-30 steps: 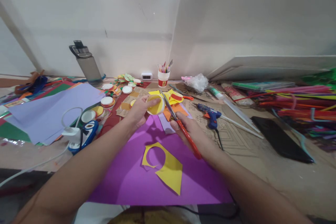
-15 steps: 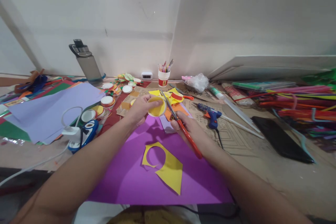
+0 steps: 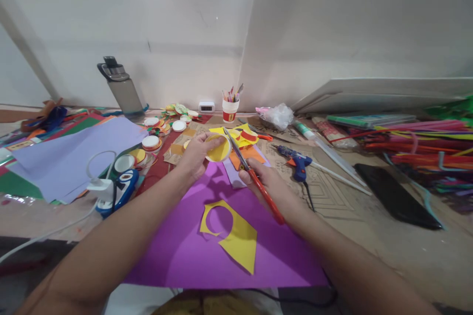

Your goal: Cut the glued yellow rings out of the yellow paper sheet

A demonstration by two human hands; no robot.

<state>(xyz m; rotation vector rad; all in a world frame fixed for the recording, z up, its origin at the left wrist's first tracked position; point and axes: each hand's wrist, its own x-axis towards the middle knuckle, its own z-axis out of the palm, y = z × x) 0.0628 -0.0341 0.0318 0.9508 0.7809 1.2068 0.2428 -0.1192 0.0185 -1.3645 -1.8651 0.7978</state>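
Pinched between the thumb and fingers of my left hand is a round white-rimmed disc with a yellow face, like a shallow cup base lined with paper. My right hand grips red-handled scissors, their blades pointing up and away beside the disc's right edge. Below both hands, a yellow paper scrap with a round hole lies on a large purple sheet. Orange paper and a lilac piece sit just behind the scissors.
A blue glue gun and a black phone-like slab lie to the right. At left are a blue power strip, lilac sheets and several round lids. Behind stand a bottle and a pen cup.
My left hand and the disc have shifted slightly left. The scissor blades have moved slightly left too, staying along the disc's right edge. The yellow scrap has not moved.
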